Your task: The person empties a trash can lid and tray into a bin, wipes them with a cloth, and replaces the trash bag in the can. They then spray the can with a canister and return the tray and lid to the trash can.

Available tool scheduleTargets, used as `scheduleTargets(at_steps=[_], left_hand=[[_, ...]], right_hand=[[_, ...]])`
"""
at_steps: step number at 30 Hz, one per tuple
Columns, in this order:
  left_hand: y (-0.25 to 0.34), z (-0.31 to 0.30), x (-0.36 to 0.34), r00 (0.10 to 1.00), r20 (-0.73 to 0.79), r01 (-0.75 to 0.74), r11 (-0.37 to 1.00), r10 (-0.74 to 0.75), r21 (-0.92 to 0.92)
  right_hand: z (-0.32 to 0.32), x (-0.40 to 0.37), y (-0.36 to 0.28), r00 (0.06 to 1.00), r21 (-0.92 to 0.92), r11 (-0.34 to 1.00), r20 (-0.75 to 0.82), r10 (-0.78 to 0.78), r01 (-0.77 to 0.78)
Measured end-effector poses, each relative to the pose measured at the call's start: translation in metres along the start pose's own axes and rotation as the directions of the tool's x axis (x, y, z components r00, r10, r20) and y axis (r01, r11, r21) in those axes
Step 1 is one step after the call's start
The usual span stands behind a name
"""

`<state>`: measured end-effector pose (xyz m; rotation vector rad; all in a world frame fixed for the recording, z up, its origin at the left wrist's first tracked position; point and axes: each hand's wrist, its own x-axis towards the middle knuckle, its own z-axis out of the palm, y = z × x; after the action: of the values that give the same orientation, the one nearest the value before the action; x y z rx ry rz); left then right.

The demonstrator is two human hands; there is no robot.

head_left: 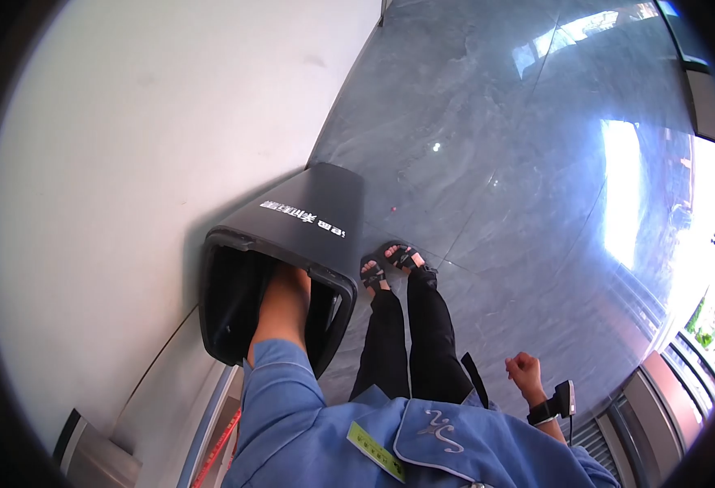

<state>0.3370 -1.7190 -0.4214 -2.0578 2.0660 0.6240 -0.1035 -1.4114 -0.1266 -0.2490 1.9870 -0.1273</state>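
While the left forearm (285, 305) reaches into the open mouth of a black bin (292, 237), the person stands on a gray floor (487, 146). The bin, marked with white lettering (302, 218), is at nine o'clock from the view's middle, near a pale wall (154, 138) at ten. Its interior hides the left hand, so one cannot tell how those fingers are set. At four o'clock, well apart from the bin, the right hand (524, 370) has its fingers curled in narrow (a black device (554, 402) circles that wrist).
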Motion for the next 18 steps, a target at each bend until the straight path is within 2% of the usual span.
scheduleTargets(at_steps=[7, 12, 18], left_hand=[[0.004, -0.005, 0.001, 1.0, 0.022, 0.007, 1.0, -0.007, 0.01], [0.006, 0.005, 0.0, 1.0, 0.023, 0.013, 1.0, -0.013, -0.002], [0.006, 0.021, 0.002, 0.999, -0.035, -0.023, 0.999, 0.022, -0.048]], right_hand=[[0.001, 0.001, -0.014, 0.999, -0.049, 0.998, -0.028, -0.029, 0.028], [0.0, 0.004, -0.002, 0.999, -0.017, 0.999, -0.027, -0.044, 0.043], [-0.002, 0.007, 0.008, 0.997, -0.006, 0.997, -0.01, -0.074, 0.074]])
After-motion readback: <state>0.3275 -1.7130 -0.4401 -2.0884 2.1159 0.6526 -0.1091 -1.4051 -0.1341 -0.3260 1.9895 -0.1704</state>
